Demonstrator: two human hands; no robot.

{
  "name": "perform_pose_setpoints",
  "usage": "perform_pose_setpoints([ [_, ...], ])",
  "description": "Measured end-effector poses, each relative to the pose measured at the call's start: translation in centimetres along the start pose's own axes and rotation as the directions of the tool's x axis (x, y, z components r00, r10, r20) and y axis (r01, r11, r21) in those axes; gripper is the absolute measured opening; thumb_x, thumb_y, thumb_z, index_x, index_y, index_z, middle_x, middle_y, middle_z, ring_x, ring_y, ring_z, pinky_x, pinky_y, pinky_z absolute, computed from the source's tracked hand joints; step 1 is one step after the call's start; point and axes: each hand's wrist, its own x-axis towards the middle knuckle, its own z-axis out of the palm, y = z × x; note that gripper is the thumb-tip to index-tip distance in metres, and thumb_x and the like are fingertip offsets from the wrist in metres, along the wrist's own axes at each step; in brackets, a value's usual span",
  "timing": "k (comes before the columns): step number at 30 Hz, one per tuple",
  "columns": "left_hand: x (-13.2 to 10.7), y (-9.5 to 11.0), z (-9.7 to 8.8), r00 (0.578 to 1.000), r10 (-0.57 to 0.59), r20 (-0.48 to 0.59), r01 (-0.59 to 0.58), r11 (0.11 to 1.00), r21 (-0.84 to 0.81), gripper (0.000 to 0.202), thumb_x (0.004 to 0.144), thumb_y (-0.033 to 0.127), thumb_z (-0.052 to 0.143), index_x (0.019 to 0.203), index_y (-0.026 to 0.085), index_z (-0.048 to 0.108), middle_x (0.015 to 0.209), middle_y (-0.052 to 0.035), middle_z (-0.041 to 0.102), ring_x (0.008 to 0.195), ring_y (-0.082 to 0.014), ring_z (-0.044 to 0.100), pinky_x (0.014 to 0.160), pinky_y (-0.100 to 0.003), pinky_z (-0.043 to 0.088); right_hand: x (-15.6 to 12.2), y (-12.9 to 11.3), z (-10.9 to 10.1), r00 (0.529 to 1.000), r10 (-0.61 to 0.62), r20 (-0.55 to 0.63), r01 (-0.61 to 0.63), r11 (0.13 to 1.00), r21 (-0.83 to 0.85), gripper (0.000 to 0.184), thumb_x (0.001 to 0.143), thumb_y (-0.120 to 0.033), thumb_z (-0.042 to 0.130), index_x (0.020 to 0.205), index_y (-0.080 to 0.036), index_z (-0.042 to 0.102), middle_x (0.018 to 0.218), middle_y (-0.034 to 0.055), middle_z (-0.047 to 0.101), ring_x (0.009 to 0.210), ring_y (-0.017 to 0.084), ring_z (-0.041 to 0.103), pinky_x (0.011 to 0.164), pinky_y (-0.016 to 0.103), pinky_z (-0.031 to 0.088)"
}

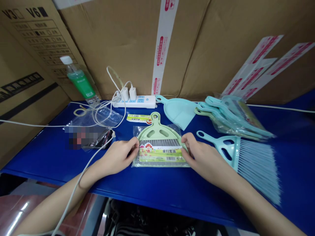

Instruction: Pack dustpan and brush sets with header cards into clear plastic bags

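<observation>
A pale green brush and dustpan set (159, 132) lies flat in a clear plastic bag in front of me, its handle pointing away. Across the grey bristles sits a printed card label (162, 153). My left hand (120, 154) pinches the bag's left edge between thumb and fingers. On the opposite edge, my right hand (198, 154) grips the bag with curled fingers. Just right of that hand rests a loose light blue brush (248, 160). A light blue dustpan (178, 109) lies behind the set, and a loose card (139, 118) is at its upper left.
Several bagged brush sets (236, 114) are piled at the back right. A white power strip (137, 102) with chargers stands against the cardboard box (128, 49). At left are a green-labelled bottle (81, 82), crumpled plastic (105, 116) and a white cable (86, 170) crossing my left forearm.
</observation>
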Motion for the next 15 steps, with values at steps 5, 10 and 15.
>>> perform_pose_setpoints([
  [5,-0.1,0.0,0.0,1.000,-0.002,0.019,0.001,1.000,0.009,0.014,0.092,0.024,0.033,0.084,0.021,0.044,0.056,0.0066,0.048,0.043,-0.0106,0.047,0.047,-0.023,0.032,0.6,0.0,-0.4,0.990,0.058,-0.128,-0.022,0.965,0.262,0.018,0.087,-0.034,0.042,0.099,-0.021,0.044,0.066,-0.0018,0.051,0.049,0.017,0.052,0.048,0.030,0.040],
  [10,-0.1,0.3,0.0,0.997,0.011,0.072,-0.011,1.000,0.000,0.019,0.096,0.027,0.032,0.084,0.021,0.045,0.062,0.0043,0.054,0.052,-0.0124,0.054,0.052,-0.024,0.036,1.2,0.4,-0.6,0.981,0.172,-0.091,-0.067,0.741,0.668,0.050,0.081,-0.053,0.059,0.119,-0.022,0.047,0.092,0.0025,0.055,0.056,0.013,0.055,0.051,0.030,0.050],
  [15,-0.2,0.9,0.0,0.985,0.099,0.141,-0.093,0.995,-0.047,0.018,0.097,0.026,0.032,0.088,0.021,0.046,0.072,0.0015,0.059,0.059,-0.0139,0.056,0.057,-0.027,0.039,2.0,0.3,0.4,0.955,0.272,0.116,-0.209,0.346,0.915,0.057,0.065,-0.059,0.075,0.106,-0.021,0.063,0.091,0.0059,0.067,0.077,0.021,0.063,0.063,0.035,0.056],
])
